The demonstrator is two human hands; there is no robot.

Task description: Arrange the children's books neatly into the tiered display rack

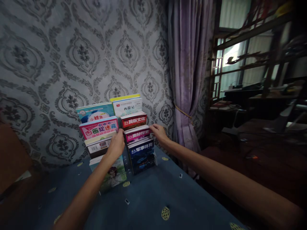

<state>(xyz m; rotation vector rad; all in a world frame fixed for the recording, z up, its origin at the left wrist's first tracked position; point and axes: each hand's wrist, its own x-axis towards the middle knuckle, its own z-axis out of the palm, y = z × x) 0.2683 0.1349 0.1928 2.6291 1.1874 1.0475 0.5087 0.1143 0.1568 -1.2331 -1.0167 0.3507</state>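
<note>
Books stand upright in two stepped columns, lower ones in front. My left hand (116, 145) is closed between the columns, its fingertips at the left edge of a purple-and-pink book (137, 135). At that book's right edge, the fingers of my right hand (158, 132) pinch its upper corner. Behind it stand a red book (134, 121) and a white book (128, 107); a dark blue book (142, 156) is in front. In the left column are a teal book (96, 112), a pink book (99, 127), a book with a barcode (98, 147) and a green book (115, 175), partly behind my left forearm.
The books stand on a table with a blue pineapple-print cloth (146, 201), against a patterned wall (96, 64). A tied purple curtain (187, 80) hangs to the right. Beyond it is a dark wooden shelf (240, 67). A brown box (11, 156) is at far left.
</note>
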